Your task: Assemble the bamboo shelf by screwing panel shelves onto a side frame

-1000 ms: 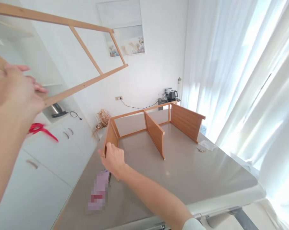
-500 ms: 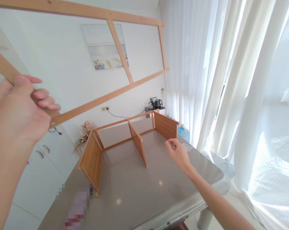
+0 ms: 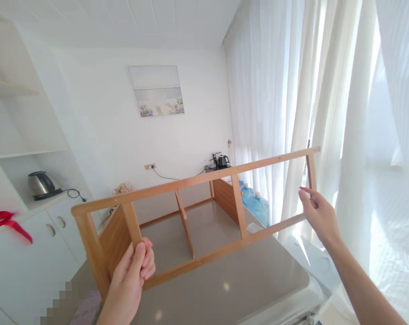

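Observation:
My left hand (image 3: 133, 275) is wrapped round a crossbar near the left end of a ladder-like wooden frame (image 3: 239, 205), holding it up at a slant above the table. Toward the frame's right end is my right hand (image 3: 321, 216), thumb and fingers pinched together; a small dark thing seems to show between them, too small to name. Whether this hand touches the frame I cannot tell. Behind the frame, a partly assembled wooden shelf lies on the table, with a left panel (image 3: 114, 239), a middle board (image 3: 184, 221) and a right panel (image 3: 225, 198) standing up.
The glossy grey-brown table (image 3: 258, 275) carries the shelf parts. Water bottles (image 3: 258, 207) stand beyond its right edge, near white curtains (image 3: 268, 113). A black kettle (image 3: 223, 160) sits at the back, and a steel kettle (image 3: 42, 184) stands in the left cabinet.
The wooden frame has come down from high up to just in front of the shelf, with my left hand moving right and down. My right hand has moved right, beside the frame's end. The view has tilted up.

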A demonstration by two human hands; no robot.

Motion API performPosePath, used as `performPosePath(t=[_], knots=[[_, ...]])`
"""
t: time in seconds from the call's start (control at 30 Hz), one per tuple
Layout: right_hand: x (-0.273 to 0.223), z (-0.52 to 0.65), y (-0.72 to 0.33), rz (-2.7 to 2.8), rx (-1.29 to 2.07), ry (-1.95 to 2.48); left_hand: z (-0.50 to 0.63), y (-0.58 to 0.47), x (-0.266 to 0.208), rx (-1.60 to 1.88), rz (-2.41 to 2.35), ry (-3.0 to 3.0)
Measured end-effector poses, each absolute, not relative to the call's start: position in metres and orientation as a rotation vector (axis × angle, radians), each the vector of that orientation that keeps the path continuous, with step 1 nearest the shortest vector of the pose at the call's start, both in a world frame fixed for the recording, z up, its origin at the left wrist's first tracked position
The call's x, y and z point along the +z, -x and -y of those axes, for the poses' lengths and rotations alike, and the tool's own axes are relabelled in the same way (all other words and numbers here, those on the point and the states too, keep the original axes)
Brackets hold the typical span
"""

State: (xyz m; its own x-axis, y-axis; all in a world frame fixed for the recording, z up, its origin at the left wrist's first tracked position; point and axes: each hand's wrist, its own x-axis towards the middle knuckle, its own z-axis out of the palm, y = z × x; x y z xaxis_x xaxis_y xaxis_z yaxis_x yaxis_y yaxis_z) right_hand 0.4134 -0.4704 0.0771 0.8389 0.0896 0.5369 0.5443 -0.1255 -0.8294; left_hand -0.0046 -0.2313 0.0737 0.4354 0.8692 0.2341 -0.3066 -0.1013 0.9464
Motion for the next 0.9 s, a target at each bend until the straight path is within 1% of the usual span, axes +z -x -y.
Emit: performPosePath(t=[0.1, 0.17, 0.27, 0.33, 0.47, 0.6, 0.7, 0.8, 0.87, 0.9], knots=[[0.063, 0.46, -0.381, 0.594, -0.398, 1.838, 0.227, -0.001, 0.055, 1.072, -0.511, -1.283], [0.058, 0.444, -0.349, 0.801, -0.407, 1.858, 0.226, -0.006, 0.049, 1.079, -0.455, -1.272], [0.06, 0.416, -0.303, 1.099, -0.432, 1.849, 0.227, -0.012, 0.044, 1.098, -0.416, -1.264], [0.066, 0.399, -0.282, 1.128, -0.456, 1.829, 0.226, -0.011, 0.046, 1.108, -0.403, -1.276], [0.09, 0.373, -0.266, 1.03, -0.497, 1.728, 0.217, -0.003, 0.063, 1.166, -0.396, -1.35], [0.121, 0.365, -0.273, 1.014, -0.525, 1.689, 0.213, 0.008, 0.086, 1.262, -0.473, -1.577], [0.146, 0.372, -0.287, 0.977, -0.558, 1.685, 0.231, 0.021, 0.092, 1.42, -0.512, -1.702], [0.175, 0.382, -0.296, 0.905, -0.405, 1.588, 0.26, 0.035, 0.084, 1.706, -0.533, -1.71], [0.194, 0.384, -0.293, 0.844, -0.182, 1.438, 0.278, 0.036, 0.078, 1.636, -0.537, -1.758], [0.204, 0.382, -0.289, 0.817, -0.146, 1.396, 0.285, 0.032, 0.076, 1.564, -0.538, -1.768]])
